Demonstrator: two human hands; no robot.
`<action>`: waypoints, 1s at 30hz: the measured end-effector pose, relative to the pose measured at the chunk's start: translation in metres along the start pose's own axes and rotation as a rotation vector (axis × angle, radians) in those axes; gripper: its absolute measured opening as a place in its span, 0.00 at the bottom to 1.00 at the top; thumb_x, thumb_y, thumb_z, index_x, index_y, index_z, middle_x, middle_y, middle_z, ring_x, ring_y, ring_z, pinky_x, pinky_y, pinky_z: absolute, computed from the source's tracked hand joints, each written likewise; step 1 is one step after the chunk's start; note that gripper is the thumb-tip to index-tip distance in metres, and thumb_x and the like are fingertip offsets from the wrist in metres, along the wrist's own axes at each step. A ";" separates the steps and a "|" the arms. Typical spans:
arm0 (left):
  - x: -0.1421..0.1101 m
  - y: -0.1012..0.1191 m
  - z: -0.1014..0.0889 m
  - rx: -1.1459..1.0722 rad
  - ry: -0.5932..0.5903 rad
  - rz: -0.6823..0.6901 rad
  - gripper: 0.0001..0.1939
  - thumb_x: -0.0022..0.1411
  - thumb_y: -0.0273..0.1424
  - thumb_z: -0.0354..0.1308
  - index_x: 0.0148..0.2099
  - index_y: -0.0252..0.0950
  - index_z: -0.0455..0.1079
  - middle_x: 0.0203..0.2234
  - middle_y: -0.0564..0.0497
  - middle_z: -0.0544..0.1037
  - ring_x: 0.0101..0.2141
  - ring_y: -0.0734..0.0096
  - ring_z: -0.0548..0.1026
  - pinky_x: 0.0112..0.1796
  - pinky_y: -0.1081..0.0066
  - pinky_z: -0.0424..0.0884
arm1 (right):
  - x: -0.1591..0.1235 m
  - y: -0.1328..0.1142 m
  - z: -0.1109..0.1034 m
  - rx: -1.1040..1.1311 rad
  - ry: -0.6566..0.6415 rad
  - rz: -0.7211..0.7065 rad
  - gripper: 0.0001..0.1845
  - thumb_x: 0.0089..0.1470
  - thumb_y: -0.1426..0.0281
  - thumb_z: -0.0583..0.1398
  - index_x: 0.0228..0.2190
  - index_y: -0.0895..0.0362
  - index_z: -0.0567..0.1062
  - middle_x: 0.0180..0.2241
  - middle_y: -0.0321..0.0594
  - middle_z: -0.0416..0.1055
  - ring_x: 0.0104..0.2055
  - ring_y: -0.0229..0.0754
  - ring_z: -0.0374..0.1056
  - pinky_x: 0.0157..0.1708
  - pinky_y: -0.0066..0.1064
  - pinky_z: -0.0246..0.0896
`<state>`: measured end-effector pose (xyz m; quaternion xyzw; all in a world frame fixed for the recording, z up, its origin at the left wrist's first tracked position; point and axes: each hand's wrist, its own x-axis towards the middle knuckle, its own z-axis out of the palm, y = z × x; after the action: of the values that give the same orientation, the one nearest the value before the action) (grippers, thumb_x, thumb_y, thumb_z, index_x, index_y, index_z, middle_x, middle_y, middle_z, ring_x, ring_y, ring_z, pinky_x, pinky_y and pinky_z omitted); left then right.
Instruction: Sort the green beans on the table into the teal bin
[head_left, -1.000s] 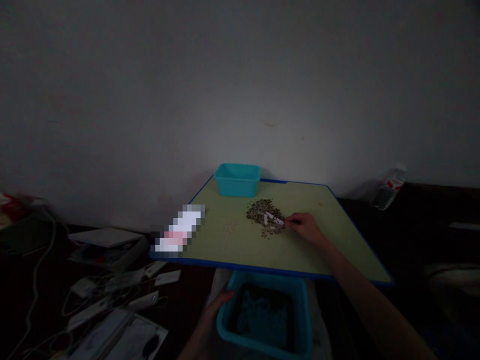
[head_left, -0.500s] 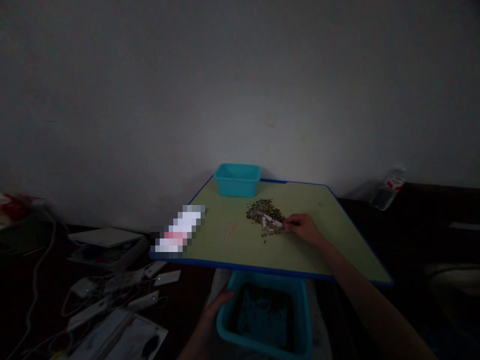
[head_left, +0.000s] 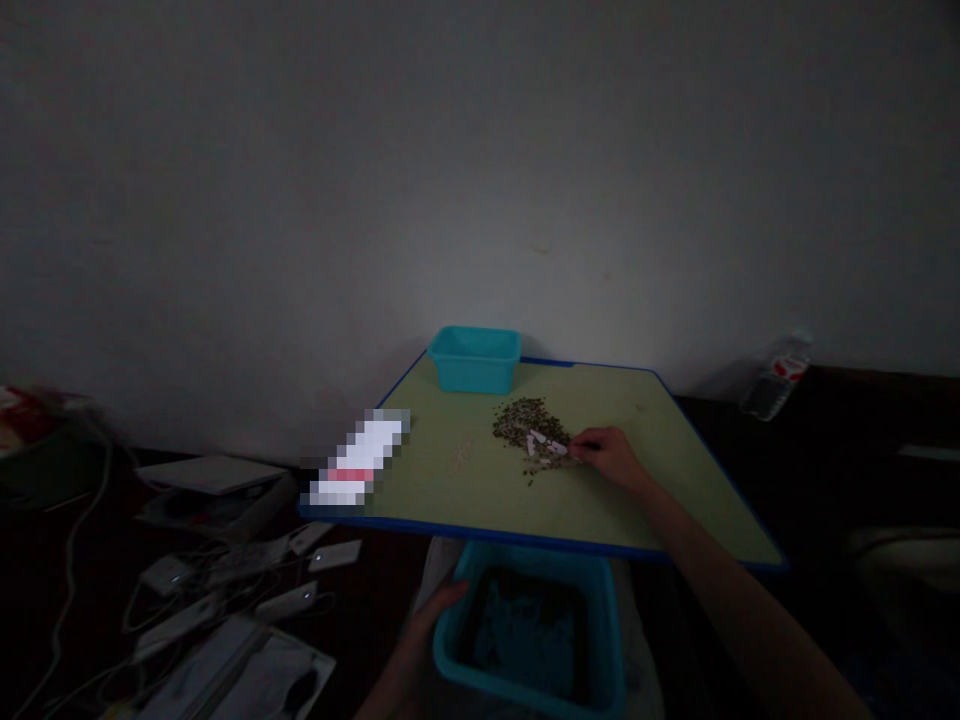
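On the pale green board (head_left: pixel 420 500) lies a heap of small dark grains (head_left: pixel 521 415), with a few strays at its near edge. My right hand (head_left: pixel 606 452) is closed in a pinch at the heap's right side. A narrow white piece (head_left: pixel 551 444), forked-looking, reaches from its fingertips over the grains; its exact kind is unclear. A small patch of pale bits (head_left: pixel 462 457) sits left of the heap. Below the board's front edge, my left hand (head_left: pixel 442 605) grips the left rim of a turquoise plastic basin (head_left: pixel 529 685) with dark matter inside.
A second turquoise basin (head_left: pixel 474 372) stands at the board's back left. A blurred-out bright rectangle (head_left: pixel 360 460) is at the left edge. White adapters and cables (head_left: pixel 289 600) clutter the lower left. A clear bottle (head_left: pixel 780 375) leans at the right near the wall.
Almost nothing moves. The white piece at my right fingertips shifts very slightly to the right; my left hand and the basin stay put.
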<state>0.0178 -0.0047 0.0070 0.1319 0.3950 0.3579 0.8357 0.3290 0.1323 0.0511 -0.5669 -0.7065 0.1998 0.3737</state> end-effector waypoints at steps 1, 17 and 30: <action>0.000 0.000 0.001 -0.001 0.014 0.007 0.30 0.57 0.36 0.61 0.60 0.29 0.68 0.32 0.41 0.86 0.38 0.44 0.83 0.44 0.52 0.74 | 0.000 0.000 0.000 0.002 -0.002 0.006 0.10 0.48 0.68 0.61 0.27 0.58 0.83 0.28 0.40 0.79 0.31 0.43 0.72 0.34 0.30 0.61; 0.007 -0.001 -0.005 -0.018 0.016 -0.020 0.37 0.57 0.38 0.61 0.66 0.28 0.59 0.32 0.40 0.86 0.37 0.42 0.82 0.44 0.50 0.73 | 0.003 0.004 -0.006 -0.010 0.068 0.179 0.11 0.43 0.68 0.62 0.26 0.58 0.84 0.23 0.39 0.78 0.27 0.43 0.71 0.29 0.30 0.60; -0.003 0.001 0.008 -0.013 0.028 0.029 0.35 0.59 0.35 0.58 0.65 0.26 0.59 0.31 0.40 0.86 0.35 0.46 0.83 0.44 0.53 0.73 | 0.003 0.002 -0.007 -0.024 0.018 0.167 0.12 0.43 0.66 0.61 0.24 0.59 0.83 0.21 0.37 0.76 0.26 0.41 0.68 0.28 0.29 0.57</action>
<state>0.0221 -0.0057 0.0138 0.1271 0.4023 0.3744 0.8257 0.3349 0.1343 0.0549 -0.6300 -0.6556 0.2168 0.3554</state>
